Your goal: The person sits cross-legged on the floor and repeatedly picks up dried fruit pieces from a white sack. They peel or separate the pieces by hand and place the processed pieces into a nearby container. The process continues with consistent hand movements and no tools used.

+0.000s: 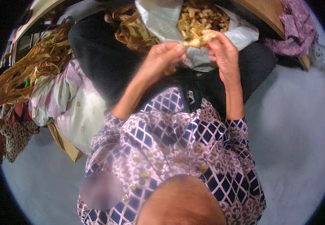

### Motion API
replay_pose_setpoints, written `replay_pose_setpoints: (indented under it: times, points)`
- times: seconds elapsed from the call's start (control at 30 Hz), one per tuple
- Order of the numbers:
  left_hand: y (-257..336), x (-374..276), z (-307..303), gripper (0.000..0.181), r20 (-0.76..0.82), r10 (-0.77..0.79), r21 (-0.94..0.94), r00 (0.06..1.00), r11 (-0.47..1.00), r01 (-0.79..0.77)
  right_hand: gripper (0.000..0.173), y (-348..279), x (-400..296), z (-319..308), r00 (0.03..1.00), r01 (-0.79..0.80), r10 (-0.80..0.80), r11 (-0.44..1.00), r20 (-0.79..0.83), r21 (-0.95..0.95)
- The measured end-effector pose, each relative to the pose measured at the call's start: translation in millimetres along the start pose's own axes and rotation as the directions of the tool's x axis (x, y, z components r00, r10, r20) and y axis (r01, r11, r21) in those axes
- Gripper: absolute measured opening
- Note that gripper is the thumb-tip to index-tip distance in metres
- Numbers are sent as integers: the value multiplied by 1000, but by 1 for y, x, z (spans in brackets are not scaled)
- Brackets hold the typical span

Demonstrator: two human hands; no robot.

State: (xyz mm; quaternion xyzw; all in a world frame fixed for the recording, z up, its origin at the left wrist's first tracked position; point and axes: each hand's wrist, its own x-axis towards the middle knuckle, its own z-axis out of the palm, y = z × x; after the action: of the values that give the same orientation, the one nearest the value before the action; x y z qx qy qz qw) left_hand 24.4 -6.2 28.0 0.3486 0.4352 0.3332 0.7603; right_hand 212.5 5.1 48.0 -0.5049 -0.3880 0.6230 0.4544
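Note:
Between my two hands is a knotted strip of pale, dried plant fibre [196, 43]. My left hand [165, 54] pinches its thin left end between thumb and fingers. The thicker right end is in the fingertips of my right hand [225, 52]. Just beyond my hands, an open white plastic sack [162, 18] holds many small yellow-brown twisted pieces [203, 15]. A bundle of long, flat dried strips [133, 31] lies left of the sack, by my left leg.
More long brown dried strips [36, 64] are heaped at the left, over a pale cloth [64, 87]. A purple cloth [298, 28] drapes over a wooden board [263, 14] at the upper right. My dark-trousered legs [103, 56] are folded on the grey floor [294, 121].

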Motion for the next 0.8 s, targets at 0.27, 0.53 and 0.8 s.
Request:
replay_pose_setpoints:
  times: [0.27, 0.53, 0.8]
  points:
    - [7, -3, 19, 27, 9, -121, -262, 993, 958, 119, 11, -6, -6, 26, 989, -151, 140, 913, 56, 378]
    - [27, 7, -9, 25, -28, 165, 327, 986, 933, -146, 10, -22, 7, 19, 1000, -10, 10, 979, 0, 204]
    - [173, 78, -5, 24, 188, 685, 756, 704, 357, -549, 12, -126, 91, 34, 841, 531, -537, 843, -65, -90]
